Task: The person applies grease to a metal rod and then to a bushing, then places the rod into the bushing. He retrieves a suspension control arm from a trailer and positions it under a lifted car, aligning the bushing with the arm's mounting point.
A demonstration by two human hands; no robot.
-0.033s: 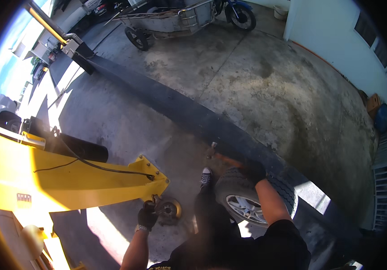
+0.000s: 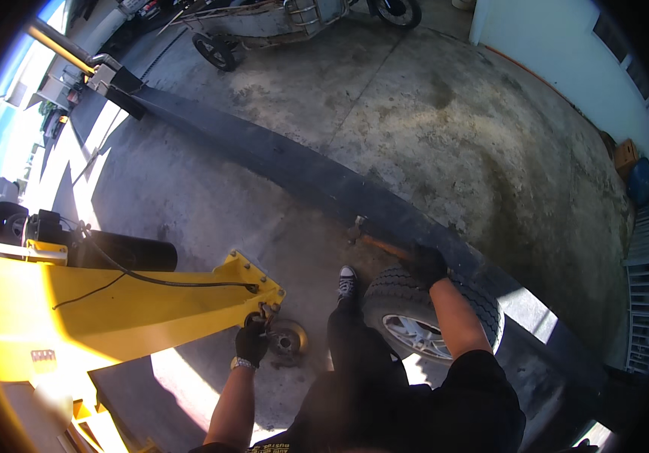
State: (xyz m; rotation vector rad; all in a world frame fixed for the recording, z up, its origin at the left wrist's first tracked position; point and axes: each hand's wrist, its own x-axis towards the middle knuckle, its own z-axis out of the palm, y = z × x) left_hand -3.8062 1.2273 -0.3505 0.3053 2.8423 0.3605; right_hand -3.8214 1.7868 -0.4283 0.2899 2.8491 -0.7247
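Observation:
My left hand (image 2: 250, 341), in a black glove, is closed on a small dark metal part (image 2: 264, 315) at the edge of the yellow steel beam's bolted plate (image 2: 241, 268), just beside a round brake disc or hub (image 2: 288, 343). My gloved right hand (image 2: 424, 264) grips a hammer (image 2: 381, 244) by its wooden handle, the head pointing left over the floor. Below that hand a tyre on a silver rim (image 2: 468, 306) lies beside my leg; my sneaker (image 2: 346, 283) is between it and the disc.
A long dark beam (image 2: 279, 162) crosses the floor diagonally. A black cylinder (image 2: 132, 251) with hoses lies along the yellow beam (image 2: 98, 309). A metal-bodied tricycle (image 2: 264, 23) stands beyond. A white wall (image 2: 543, 60), a carton (image 2: 625, 157) and a grille (image 2: 641, 302) are at the right.
The view has shifted a little, so the surroundings sit higher. My right hand and the hammer have risen slightly more than the background. My left hand stays at the metal part.

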